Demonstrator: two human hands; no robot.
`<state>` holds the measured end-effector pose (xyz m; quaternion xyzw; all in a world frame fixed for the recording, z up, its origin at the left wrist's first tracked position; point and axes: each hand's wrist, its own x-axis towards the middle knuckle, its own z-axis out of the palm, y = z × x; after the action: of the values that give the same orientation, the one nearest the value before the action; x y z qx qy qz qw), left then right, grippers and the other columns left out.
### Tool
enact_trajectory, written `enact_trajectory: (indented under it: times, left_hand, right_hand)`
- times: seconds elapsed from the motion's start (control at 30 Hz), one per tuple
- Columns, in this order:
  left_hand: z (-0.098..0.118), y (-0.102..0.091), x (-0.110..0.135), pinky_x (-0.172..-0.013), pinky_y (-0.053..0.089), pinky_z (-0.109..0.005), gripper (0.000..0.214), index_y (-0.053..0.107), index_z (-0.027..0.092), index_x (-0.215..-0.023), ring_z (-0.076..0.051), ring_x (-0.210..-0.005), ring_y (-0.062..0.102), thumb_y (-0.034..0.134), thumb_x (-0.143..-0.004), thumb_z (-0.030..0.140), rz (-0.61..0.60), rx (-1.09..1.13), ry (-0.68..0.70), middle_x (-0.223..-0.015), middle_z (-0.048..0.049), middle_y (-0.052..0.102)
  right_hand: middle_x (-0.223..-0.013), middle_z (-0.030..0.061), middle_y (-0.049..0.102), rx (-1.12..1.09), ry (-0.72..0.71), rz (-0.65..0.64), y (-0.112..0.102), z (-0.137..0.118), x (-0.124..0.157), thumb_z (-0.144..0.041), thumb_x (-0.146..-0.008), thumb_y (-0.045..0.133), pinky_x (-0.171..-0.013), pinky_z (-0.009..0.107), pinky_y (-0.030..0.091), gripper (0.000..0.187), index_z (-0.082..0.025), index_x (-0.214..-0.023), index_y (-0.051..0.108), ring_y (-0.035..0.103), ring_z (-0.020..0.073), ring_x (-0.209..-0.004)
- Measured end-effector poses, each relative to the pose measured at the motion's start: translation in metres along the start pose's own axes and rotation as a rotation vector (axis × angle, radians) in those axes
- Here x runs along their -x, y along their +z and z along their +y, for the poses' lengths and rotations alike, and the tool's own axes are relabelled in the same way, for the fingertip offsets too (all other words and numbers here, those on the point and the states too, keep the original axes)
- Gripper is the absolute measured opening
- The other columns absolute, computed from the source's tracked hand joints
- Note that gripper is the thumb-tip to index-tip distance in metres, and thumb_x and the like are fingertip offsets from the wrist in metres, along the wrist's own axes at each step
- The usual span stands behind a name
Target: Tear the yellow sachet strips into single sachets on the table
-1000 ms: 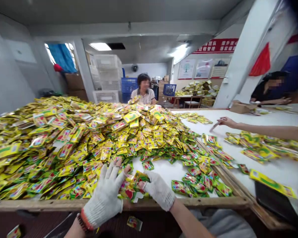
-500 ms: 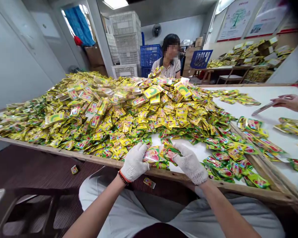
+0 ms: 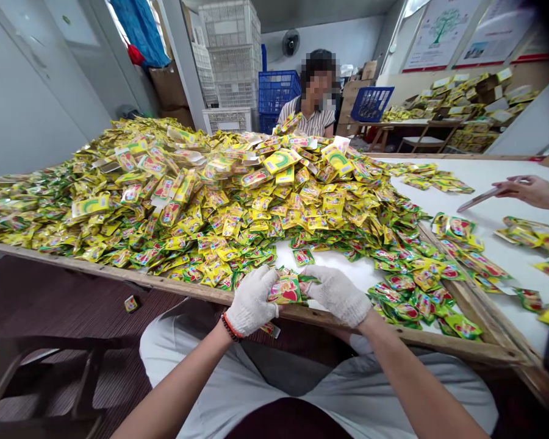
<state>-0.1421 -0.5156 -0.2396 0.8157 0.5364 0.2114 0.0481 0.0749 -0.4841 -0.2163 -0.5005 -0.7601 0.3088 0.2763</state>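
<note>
Over the near edge of the table, my left hand (image 3: 255, 300), in a white knitted glove, is closed on the left end of a small printed carton (image 3: 287, 290) with a red fruit picture and green trim. My right hand (image 3: 338, 294), gloved alike, has its fingers closed at the carton's right end. Between those fingers and the carton a bit of a small packet (image 3: 305, 284) shows; most of it is hidden. Just beyond, a loose green and red packet (image 3: 303, 256) lies on the white tabletop (image 3: 343, 267).
A big heap of yellow and green packets and flat cartons (image 3: 238, 201) covers the table. A wooden rail (image 3: 473, 299) divides off the right side, where another person's hand (image 3: 528, 192) holds a flat thin object. A person (image 3: 307, 110) sits behind the heap. A stool (image 3: 50, 378) stands left.
My right hand has moved left, bringing the packet against the carton's right end. The carton has turned slightly in my left hand. The view has shifted a little.
</note>
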Motion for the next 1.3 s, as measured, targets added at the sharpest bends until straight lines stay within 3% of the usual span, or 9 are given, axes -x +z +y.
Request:
enact_trajectory:
  times: [0.13,0.3,0.5,0.6,0.77,0.87,0.97,1.13,1.3]
  left_hand:
    - [-0.003,0.000,-0.002,-0.082,0.043,-0.035,0.053,0.054,0.021,-0.114,-0.025,-0.097,0.052,0.071,-0.070,0.044,0.024,-0.020,-0.018,-0.106,-0.0080,0.054]
    - [0.005,-0.002,-0.003,-0.082,0.043,-0.036,0.056,0.053,0.023,-0.118,-0.026,-0.096,0.051,0.073,-0.066,0.032,-0.020,-0.068,0.051,-0.107,-0.0068,0.054]
    - [0.008,0.002,-0.005,-0.085,0.044,-0.037,0.053,0.052,0.022,-0.119,-0.026,-0.100,0.051,0.068,-0.072,0.038,0.052,-0.052,-0.047,-0.109,-0.0087,0.053]
    - [0.011,0.005,-0.006,-0.088,0.044,-0.039,0.053,0.051,0.022,-0.120,-0.027,-0.103,0.051,0.068,-0.072,0.034,0.073,-0.007,-0.049,-0.110,-0.0089,0.053]
    - [0.018,0.008,-0.009,-0.098,0.042,-0.041,0.068,0.045,0.021,-0.127,-0.027,-0.113,0.050,0.075,-0.067,0.033,0.116,0.377,-0.029,-0.119,-0.0101,0.051]
    - [0.020,0.005,-0.011,-0.089,0.049,-0.036,0.081,0.036,0.018,-0.133,-0.023,-0.103,0.058,0.076,-0.067,0.042,0.095,0.813,-0.212,-0.121,-0.0119,0.052]
    - [0.024,0.000,-0.011,-0.074,0.054,-0.031,0.067,0.043,0.016,-0.123,-0.019,-0.086,0.064,0.073,-0.070,0.044,-0.045,1.124,-0.373,-0.108,-0.0099,0.061]
    - [0.030,-0.010,-0.018,-0.056,0.054,-0.026,0.061,0.049,0.018,-0.113,-0.017,-0.068,0.065,0.077,-0.065,0.042,-0.139,1.193,-0.486,-0.093,-0.0064,0.068]
    - [0.032,-0.009,-0.027,-0.052,0.054,-0.025,0.062,0.054,0.016,-0.106,-0.020,-0.075,0.066,0.080,-0.058,0.046,-0.092,1.099,-0.514,-0.095,-0.0070,0.069]
  right_hand:
    - [-0.078,0.0024,0.070,-0.257,0.154,-0.049,0.000,0.001,0.007,-0.034,-0.075,0.059,-0.055,0.027,0.046,0.036,-0.018,-0.106,0.064,0.060,0.0152,-0.059]
    - [-0.051,-0.0020,0.058,-0.171,0.169,0.104,0.004,0.000,0.011,-0.033,-0.074,0.058,-0.048,0.023,0.039,0.018,-0.018,-0.067,0.065,0.050,0.0116,-0.047]
    - [-0.047,-0.0036,0.059,-0.467,0.312,0.006,0.009,-0.008,0.018,-0.040,-0.078,0.056,-0.041,0.021,0.036,0.048,-0.014,-0.117,0.060,0.050,0.0114,-0.040]
    - [-0.048,-0.0039,0.059,-0.609,0.328,-0.121,0.015,-0.010,0.025,-0.044,-0.076,0.058,-0.038,0.019,0.034,0.049,-0.014,-0.114,0.058,0.050,0.0106,-0.039]
    - [-0.040,-0.0062,0.052,-0.678,0.328,-0.155,0.023,0.000,0.024,-0.047,-0.079,0.058,-0.033,0.016,0.024,0.029,-0.018,-0.080,0.052,0.037,0.0064,-0.030]
    - [-0.041,-0.0070,0.051,-0.717,0.297,-0.054,0.025,0.002,0.022,-0.047,-0.081,0.055,-0.034,0.015,0.024,0.028,-0.019,-0.083,0.051,0.037,0.0060,-0.031]
    - [-0.043,-0.0078,0.054,-0.753,0.297,-0.101,0.026,-0.001,0.024,-0.049,-0.081,0.054,-0.034,0.015,0.026,0.032,-0.020,-0.093,0.048,0.042,0.0069,-0.032]
    - [-0.046,-0.0061,0.059,-0.776,0.234,-0.313,0.019,0.001,0.029,-0.050,-0.081,0.056,-0.038,0.017,0.035,0.034,-0.020,-0.095,0.046,0.046,0.0081,-0.034]
    - [-0.048,-0.0060,0.057,-0.597,0.256,-0.042,0.016,0.007,0.025,-0.039,-0.083,0.053,-0.040,0.017,0.035,0.021,-0.019,-0.087,0.053,0.048,0.0074,-0.038]
